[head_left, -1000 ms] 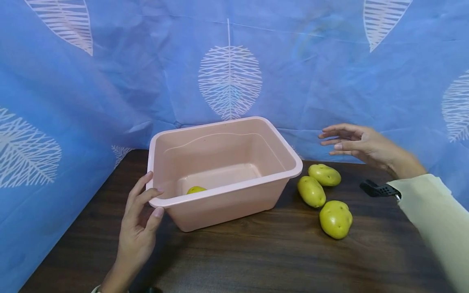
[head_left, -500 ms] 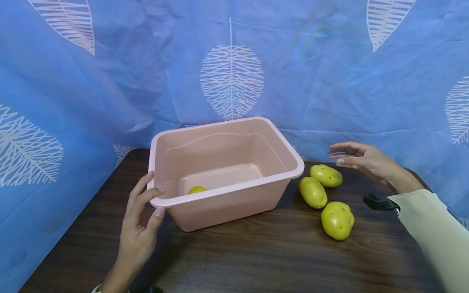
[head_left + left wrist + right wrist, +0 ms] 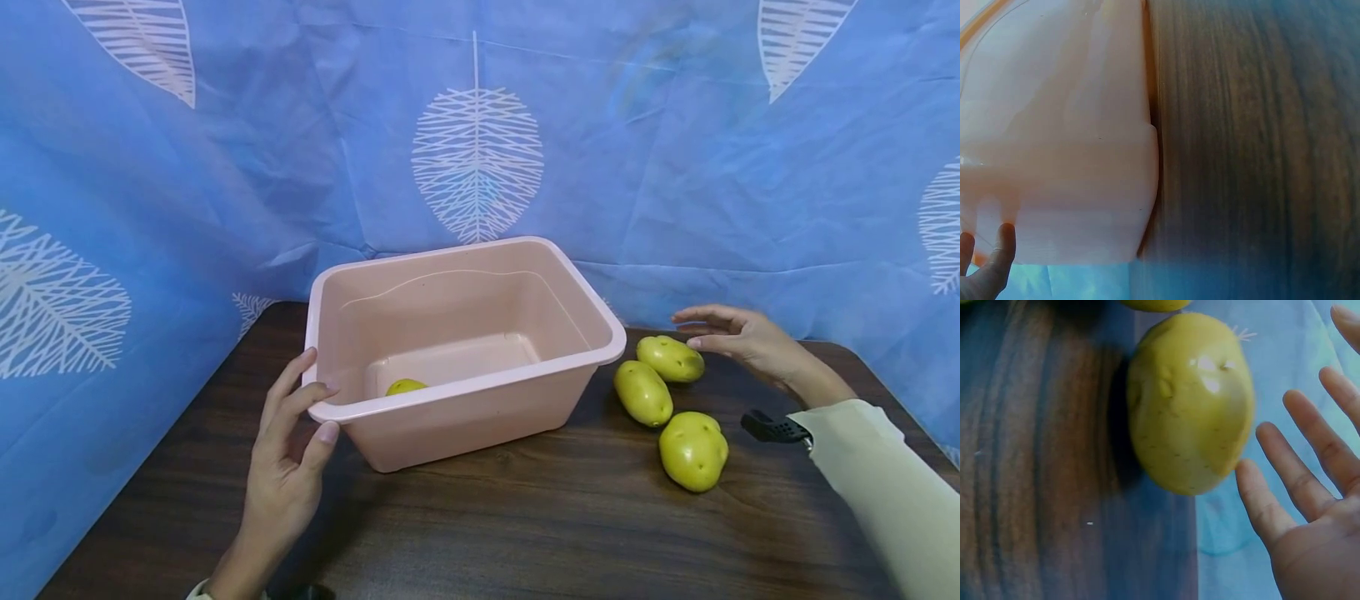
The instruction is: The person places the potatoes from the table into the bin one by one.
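A pink plastic tub (image 3: 465, 429) stands on the table, and one yellow potato (image 3: 406, 386) shows partly behind its front rim. My left hand (image 3: 281, 467) holds the tub's front left corner, fingers over the rim and thumb against the outside. Three more potatoes lie right of the tub: a back one (image 3: 667, 358), a middle one (image 3: 642, 393) and a lumpy front one (image 3: 693, 452). Beside the back potato, my right hand (image 3: 753, 346) reaches in with fingers spread, holding nothing. The right wrist view shows that potato (image 3: 1188, 406) close to the fingertips (image 3: 1247, 472).
The dark wooden table (image 3: 517, 533) ends just behind the tub and potatoes. A blue cloth (image 3: 637, 167) with white leaf prints hangs along the back and left side. A black strap (image 3: 776, 427) sticks out below my right sleeve (image 3: 862, 467).
My right hand has come down from above the table's back edge to beside the back potato. The left hand stays on the tub's corner. The view shifts slightly.
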Tool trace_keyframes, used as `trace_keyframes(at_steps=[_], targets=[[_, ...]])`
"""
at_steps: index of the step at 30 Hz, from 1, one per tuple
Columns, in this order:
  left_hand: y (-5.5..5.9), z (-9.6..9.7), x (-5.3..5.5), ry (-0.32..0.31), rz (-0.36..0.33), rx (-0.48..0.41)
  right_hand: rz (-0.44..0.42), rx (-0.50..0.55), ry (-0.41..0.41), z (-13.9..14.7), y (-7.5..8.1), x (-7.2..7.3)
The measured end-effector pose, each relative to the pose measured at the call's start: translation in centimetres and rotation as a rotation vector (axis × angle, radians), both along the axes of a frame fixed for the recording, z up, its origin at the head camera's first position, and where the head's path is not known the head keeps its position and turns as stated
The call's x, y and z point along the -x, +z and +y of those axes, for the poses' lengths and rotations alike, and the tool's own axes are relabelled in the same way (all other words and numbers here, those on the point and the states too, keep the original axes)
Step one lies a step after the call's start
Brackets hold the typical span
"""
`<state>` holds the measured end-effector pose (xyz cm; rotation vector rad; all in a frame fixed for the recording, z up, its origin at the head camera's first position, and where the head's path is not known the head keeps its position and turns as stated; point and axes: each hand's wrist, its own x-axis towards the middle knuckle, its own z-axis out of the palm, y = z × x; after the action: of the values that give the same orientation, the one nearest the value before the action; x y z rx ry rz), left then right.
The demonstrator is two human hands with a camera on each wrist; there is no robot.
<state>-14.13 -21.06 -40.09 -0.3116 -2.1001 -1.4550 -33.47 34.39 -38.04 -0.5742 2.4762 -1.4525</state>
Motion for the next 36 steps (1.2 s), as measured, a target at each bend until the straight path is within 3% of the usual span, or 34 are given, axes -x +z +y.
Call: trace_keyframes(at_steps=[10,36], targets=[[0.0,0.1,0.0,-0.006,-0.008,-0.026,0.006,-0.159,-0.068,-0.3,-1.1,-0.2],[-0.1,0.0,0.1,-0.014,0.022,-0.002,-0.011,-0.243,-0.075,-0.6,-3.1,-0.1]])
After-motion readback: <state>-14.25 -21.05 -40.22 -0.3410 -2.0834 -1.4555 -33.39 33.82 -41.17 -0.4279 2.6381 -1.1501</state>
